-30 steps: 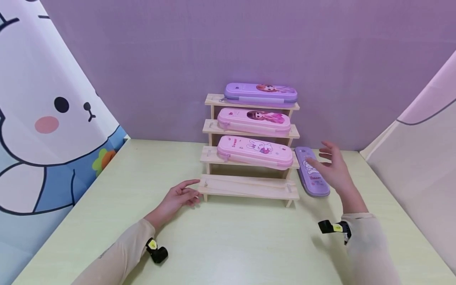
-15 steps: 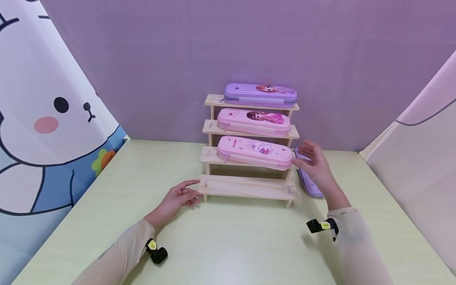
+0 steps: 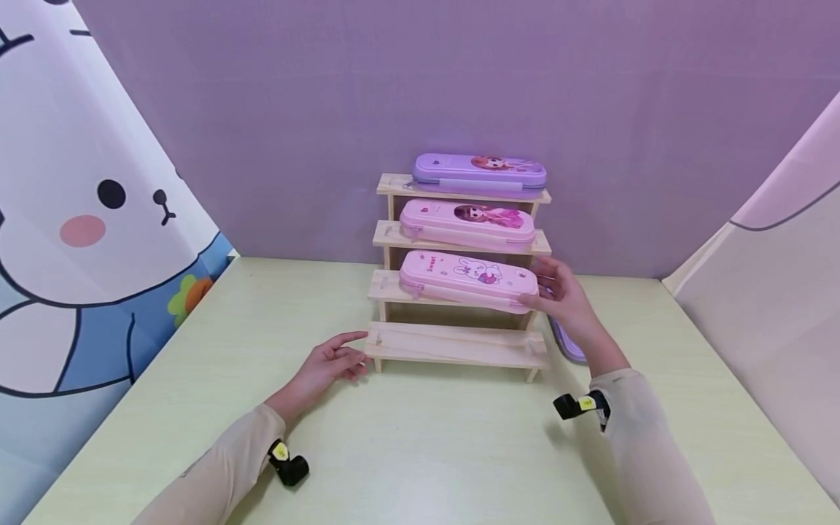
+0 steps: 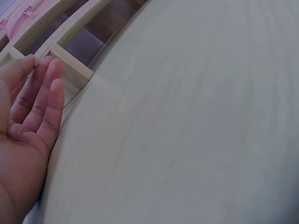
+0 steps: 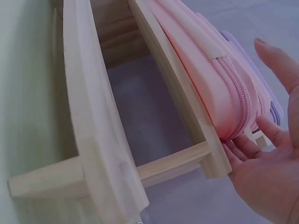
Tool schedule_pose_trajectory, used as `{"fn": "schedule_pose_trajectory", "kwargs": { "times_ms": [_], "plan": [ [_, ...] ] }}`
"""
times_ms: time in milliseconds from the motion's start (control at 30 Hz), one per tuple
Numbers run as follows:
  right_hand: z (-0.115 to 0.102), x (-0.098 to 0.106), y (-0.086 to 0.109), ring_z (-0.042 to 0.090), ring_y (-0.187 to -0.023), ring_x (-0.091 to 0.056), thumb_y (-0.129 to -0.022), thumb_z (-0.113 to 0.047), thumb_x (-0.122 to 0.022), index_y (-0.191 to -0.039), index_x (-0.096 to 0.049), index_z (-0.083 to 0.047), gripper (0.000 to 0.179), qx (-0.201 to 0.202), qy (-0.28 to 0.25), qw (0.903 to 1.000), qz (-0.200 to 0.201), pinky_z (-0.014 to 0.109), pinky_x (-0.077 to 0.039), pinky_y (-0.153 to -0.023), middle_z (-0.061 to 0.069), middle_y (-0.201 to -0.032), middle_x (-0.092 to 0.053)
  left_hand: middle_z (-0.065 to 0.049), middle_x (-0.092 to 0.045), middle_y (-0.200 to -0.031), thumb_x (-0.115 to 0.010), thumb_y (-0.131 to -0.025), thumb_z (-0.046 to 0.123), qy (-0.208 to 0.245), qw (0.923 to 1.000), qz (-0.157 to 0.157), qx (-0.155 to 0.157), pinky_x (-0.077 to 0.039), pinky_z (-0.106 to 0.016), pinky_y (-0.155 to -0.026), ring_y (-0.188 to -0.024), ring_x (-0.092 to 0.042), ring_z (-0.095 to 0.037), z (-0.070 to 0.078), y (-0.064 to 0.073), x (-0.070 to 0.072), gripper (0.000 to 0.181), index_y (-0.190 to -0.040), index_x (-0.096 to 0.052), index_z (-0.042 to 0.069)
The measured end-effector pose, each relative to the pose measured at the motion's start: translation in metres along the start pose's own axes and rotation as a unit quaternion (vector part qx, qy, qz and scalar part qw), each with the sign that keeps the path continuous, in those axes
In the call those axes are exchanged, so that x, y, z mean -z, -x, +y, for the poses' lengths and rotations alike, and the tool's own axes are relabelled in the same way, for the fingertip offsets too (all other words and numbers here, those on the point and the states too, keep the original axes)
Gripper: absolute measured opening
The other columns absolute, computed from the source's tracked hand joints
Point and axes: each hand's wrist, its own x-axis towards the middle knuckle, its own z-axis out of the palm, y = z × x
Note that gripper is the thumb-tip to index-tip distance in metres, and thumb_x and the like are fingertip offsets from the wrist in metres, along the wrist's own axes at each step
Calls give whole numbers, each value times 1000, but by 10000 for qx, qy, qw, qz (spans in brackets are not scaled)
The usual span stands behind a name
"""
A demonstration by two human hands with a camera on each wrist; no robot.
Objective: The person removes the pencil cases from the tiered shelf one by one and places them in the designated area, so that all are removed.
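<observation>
The left hand (image 3: 326, 364) is resting flat on the bench (image 3: 420, 452) near its middle, its fingers (image 4: 46, 88) lying straight and together, their tips touching the left end of the lowest step of the wooden rack (image 3: 459, 343). That step is carrying nothing. The right hand (image 3: 566, 302) is reaching to the right end of the pink bunny case (image 3: 467, 281) on the second step, fingers relaxed and spread narrowly, fingertips (image 5: 240, 147) touching under the case's end; they are not closing round it. The case is lying flat, its long axis running left to right along the step, zipper edge facing forward. Just behind the right hand, a purple case (image 3: 567, 343) is lying on the bench beside the rack's right end. On the third step a pink doll case (image 3: 467, 222) is sitting lengthwise, and on the top step, nearest the bench's far edge, a lilac case (image 3: 479, 173) is lying the same way.
</observation>
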Motion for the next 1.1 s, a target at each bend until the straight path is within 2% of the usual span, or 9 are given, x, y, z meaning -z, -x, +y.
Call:
{"fn": "schedule_pose_trajectory", "kwargs": {
  "times_ms": [200, 433, 833, 1100],
  "plan": [
    [-2, 0, -7, 27, -121, -47, -86, 0, -75, -151, -28, 0, 80, -39, 355, 9988, -342, 16, -43, -95, 24, -145, -41, 3, -75, -93, -56, -99, -1, 2, 10000, -28, -62, -57, -24, -70, -80, -69, -10, 0, -1, 0, 51, -144, -35, -13],
    [-4, -1, -11, 34, -126, -45, -85, -2, -77, -153, -28, -1, 84, -221, 637, 9953, -694, 18, -43, -96, 26, -146, -39, 3, -75, -94, -57, -99, 1, -44, 10000, -14, -56, -57, -25, -70, -81, -69, -10, 0, 0, 1, 50, -144, -37, -12],
    [-2, -1, -10, 36, -125, -48, -86, -6, -78, -153, -28, -1, 84, -318, 1001, 9921, -690, 16, -43, -93, 27, -145, -42, 0, -75, -96, -58, -99, 3, -76, 9999, -54, -125, -57, -25, -69, -81, -69, -11, 0, 1, 1, 51, -143, -37, -12],
    [-1, 0, -10, 36, -124, -48, -86, -6, -78, -153, -29, -1, 83, -335, 983, 9922, -683, 16, -44, -92, 27, -143, -43, 3, -75, -94, -56, -99, 1, -77, 9999, 23, 92, -57, -25, -70, -80, -69, -11, 1, 1, -1, 51, -145, -38, -10]
  ]
}}
